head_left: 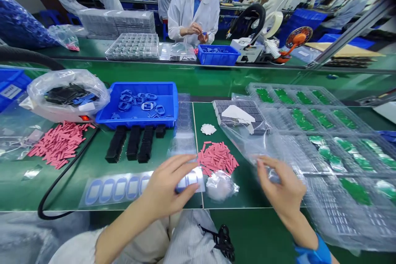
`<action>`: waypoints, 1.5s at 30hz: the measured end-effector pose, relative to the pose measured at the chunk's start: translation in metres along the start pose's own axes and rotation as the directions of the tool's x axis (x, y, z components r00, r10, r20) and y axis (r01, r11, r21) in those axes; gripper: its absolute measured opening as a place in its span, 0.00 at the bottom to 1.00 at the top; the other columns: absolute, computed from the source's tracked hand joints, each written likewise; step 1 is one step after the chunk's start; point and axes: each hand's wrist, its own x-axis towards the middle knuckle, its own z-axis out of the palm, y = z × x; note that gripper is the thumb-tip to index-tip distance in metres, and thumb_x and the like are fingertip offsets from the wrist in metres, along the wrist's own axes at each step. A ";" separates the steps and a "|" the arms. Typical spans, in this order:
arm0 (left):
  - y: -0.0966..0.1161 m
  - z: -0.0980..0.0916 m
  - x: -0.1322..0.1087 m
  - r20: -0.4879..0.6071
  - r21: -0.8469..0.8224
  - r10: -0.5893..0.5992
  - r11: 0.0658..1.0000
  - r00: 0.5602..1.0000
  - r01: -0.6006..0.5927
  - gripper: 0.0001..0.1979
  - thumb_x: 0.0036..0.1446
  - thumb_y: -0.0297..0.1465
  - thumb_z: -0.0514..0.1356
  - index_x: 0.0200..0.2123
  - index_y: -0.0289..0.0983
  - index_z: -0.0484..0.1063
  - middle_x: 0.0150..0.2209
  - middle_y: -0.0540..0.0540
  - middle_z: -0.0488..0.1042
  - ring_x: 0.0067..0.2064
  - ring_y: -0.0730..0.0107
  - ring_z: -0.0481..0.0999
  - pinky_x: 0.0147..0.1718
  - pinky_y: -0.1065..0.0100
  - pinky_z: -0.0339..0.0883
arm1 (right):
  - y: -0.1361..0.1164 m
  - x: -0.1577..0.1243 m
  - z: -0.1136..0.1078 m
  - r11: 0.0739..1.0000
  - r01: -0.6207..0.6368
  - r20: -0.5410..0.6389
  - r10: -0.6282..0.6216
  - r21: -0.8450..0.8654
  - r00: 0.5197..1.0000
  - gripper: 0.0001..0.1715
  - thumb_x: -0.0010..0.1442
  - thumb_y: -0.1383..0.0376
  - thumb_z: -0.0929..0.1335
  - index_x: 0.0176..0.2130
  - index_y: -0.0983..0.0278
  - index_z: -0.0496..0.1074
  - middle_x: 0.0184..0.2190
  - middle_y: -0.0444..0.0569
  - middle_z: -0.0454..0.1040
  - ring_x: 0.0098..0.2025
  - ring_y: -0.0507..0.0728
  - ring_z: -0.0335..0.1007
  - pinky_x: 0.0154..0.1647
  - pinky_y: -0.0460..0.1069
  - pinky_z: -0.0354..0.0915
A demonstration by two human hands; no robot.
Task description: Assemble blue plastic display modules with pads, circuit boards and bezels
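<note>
My left hand point(171, 183) hovers over the right end of a clear film strip point(107, 194) with a row of blue oval frames. Its fingers are stretched out, the thumb apart, with nothing between them. A pile of pink strips point(218, 157) lies just beyond its fingertips. My right hand point(283, 185), a blue band at its wrist, has thumb and forefinger closed on a clear plastic bag point(247, 142). That bag reaches back to a stack of small grey blocks point(227, 107) topped by a white sheet. Between the hands sits a small bag of whitish contents point(221, 185).
Clear trays of green circuit boards point(301, 119) fill the right side. At the back left are a blue bin point(107, 101) of blue frames, black block rows point(116, 144) and another pink pile point(60, 144). A black cable point(66, 177) curves there. Across the bench works a person point(193, 12).
</note>
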 end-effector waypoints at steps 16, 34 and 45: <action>-0.012 0.086 0.130 0.371 0.127 -0.055 0.992 0.927 0.008 0.12 0.58 0.36 0.57 0.39 0.36 0.75 0.40 0.42 0.79 0.43 0.57 0.76 0.42 0.58 0.70 | 0.015 0.011 0.019 0.975 -0.124 -0.193 0.160 0.185 0.968 0.04 0.59 0.68 0.65 0.34 0.58 0.69 0.30 0.49 0.77 0.34 0.60 0.75 0.36 0.57 0.70; -0.009 0.077 0.163 0.664 0.226 -0.084 0.970 0.743 -0.092 0.06 0.59 0.31 0.59 0.33 0.34 0.74 0.37 0.47 0.77 0.40 0.66 0.76 0.40 0.58 0.71 | 0.013 0.013 0.019 0.966 -0.093 -0.205 0.144 0.242 0.968 0.06 0.58 0.70 0.65 0.34 0.59 0.70 0.29 0.49 0.77 0.33 0.58 0.76 0.35 0.54 0.71; -0.022 0.087 0.161 0.635 0.159 -0.055 0.986 0.771 -0.060 0.10 0.59 0.35 0.59 0.34 0.34 0.73 0.36 0.47 0.76 0.38 0.66 0.76 0.39 0.59 0.70 | 0.016 0.013 0.022 0.968 -0.029 -0.268 0.098 0.249 0.959 0.07 0.56 0.74 0.67 0.33 0.62 0.71 0.29 0.47 0.77 0.31 0.56 0.75 0.34 0.52 0.70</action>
